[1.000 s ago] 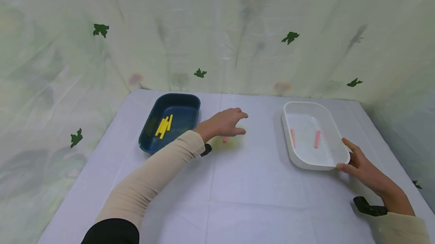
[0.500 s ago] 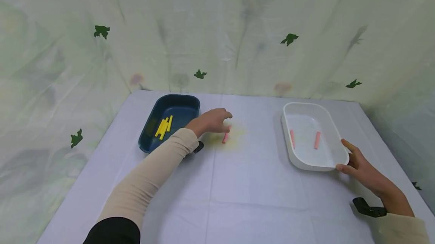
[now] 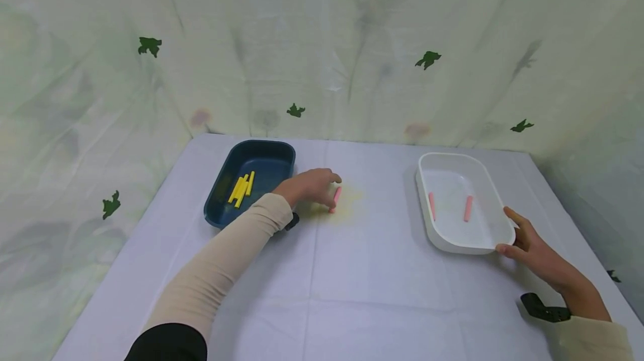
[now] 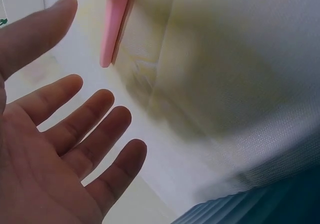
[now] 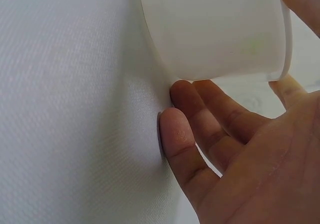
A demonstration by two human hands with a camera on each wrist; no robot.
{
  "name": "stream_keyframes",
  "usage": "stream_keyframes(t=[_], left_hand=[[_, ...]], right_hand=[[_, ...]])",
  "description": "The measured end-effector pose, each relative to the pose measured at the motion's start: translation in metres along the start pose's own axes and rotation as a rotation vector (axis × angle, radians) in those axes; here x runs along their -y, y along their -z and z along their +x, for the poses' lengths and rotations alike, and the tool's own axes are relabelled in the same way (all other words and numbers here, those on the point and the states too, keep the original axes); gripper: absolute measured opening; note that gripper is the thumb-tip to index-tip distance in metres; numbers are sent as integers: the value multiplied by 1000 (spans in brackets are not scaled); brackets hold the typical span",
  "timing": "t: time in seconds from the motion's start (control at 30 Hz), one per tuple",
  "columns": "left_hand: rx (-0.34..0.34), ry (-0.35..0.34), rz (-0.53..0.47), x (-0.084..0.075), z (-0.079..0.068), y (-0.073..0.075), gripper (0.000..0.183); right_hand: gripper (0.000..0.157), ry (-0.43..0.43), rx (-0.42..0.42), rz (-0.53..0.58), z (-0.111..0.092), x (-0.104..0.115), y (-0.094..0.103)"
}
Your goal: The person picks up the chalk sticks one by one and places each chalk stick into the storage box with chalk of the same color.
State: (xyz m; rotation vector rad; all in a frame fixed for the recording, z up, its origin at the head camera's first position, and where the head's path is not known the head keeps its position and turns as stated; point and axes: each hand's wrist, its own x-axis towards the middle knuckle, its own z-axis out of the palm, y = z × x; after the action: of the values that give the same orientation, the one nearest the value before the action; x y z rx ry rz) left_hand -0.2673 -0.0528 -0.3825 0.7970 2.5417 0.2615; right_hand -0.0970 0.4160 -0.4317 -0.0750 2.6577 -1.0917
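My left hand (image 3: 309, 186) reaches over the middle of the table, fingers spread and thumb apart. Just beyond its fingertips, a pink chalk-like stick (image 4: 115, 24) lies on the cloth in the left wrist view; in the head view the thumb overlaps this pink stick (image 3: 337, 195). On the right, my right hand (image 3: 538, 249) holds the near right corner of a white tray (image 3: 455, 248), thumb at the front and index finger at the side rim. Two pink sticks (image 3: 468, 208) lie inside that tray. In the right wrist view the other fingers (image 5: 177, 131) rest low beside its wall.
A dark blue tray (image 3: 274, 157) with several yellow sticks (image 3: 241, 190) stands left of the left hand, partly behind the forearm. White cloth (image 3: 372, 294) covers the table, with a yellowish stain (image 3: 352, 204) around the pink stick. A patterned curtain (image 3: 322, 42) hangs behind.
My left hand has drawn back to the left and then lowered toward the pink stick, which now shows more fully. The right hand stays at the white tray's corner.
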Motion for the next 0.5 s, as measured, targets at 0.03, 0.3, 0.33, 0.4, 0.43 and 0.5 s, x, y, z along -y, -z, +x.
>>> stream_keyframes(t=[0.03, 0.3, 0.33, 0.4, 0.43, 0.5], left_hand=[[6, 1, 1, 0, 0, 0, 71], [19, 8, 35, -1, 2, -4, 80], [24, 11, 41, -1, 2, -4, 81], [40, 22, 46, -2, 2, -4, 82], [48, 30, 47, -2, 2, -4, 83], [60, 43, 50, -2, 2, -4, 85]], right_hand=[[95, 0, -1, 2, 0, 0, 0], [95, 2, 0, 13, 0, -1, -2], [95, 1, 0, 12, 0, -1, -2], [95, 4, 1, 18, 0, -1, -2], [95, 5, 1, 20, 0, -1, -1], [95, 10, -1, 26, 0, -1, -1]])
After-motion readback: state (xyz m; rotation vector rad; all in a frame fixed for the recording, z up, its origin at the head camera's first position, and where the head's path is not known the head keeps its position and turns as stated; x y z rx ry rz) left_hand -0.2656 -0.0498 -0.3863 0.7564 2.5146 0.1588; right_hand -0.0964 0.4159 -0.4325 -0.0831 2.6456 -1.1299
